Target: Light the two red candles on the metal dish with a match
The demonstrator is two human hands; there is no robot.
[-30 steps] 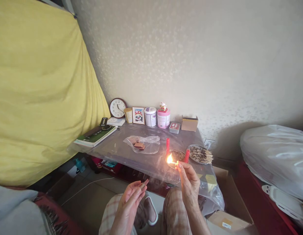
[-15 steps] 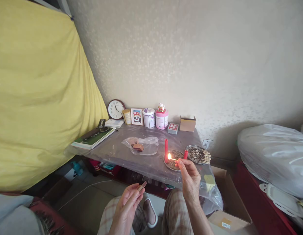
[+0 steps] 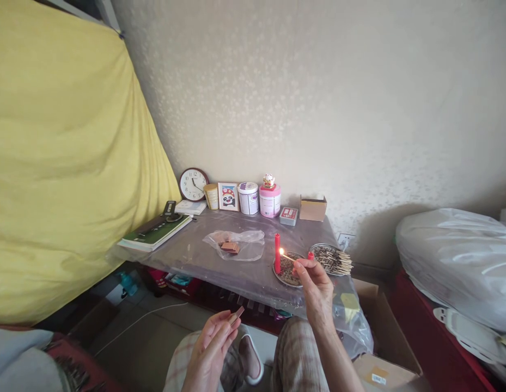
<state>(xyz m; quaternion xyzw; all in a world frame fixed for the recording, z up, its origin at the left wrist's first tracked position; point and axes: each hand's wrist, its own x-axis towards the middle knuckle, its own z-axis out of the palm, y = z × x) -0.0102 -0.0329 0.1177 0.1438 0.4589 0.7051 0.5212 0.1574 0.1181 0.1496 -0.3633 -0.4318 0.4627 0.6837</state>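
Observation:
A burning match (image 3: 287, 255) is pinched between the thumb and fingers of my right hand (image 3: 317, 288). Its small flame is beside the upright red candle (image 3: 277, 253), below the candle's top. That candle stands at the left of a round metal plate (image 3: 291, 282) strewn with dark bits. Behind my right fingers shows the top of a second red candle (image 3: 310, 255). My left hand (image 3: 214, 340), low in front of the table, is closed on a small brown matchbox (image 3: 237, 314). More small brown boxes (image 3: 230, 247) lie on a clear plastic bag (image 3: 253, 245).
Another plate (image 3: 316, 247) holds many used matches (image 3: 336, 260). Along the wall stand a clock (image 3: 194, 184), a framed panda picture (image 3: 229, 196), tins (image 3: 248, 198) and an open cardboard box (image 3: 312, 208). Books (image 3: 154, 233) lie at the left. Yellow cloth (image 3: 73, 152) hangs beside the table.
The match has tilted, its burning end now higher beside the left candle. Its flame looks smaller. My right hand shifted slightly; my left still grips the matchbox.

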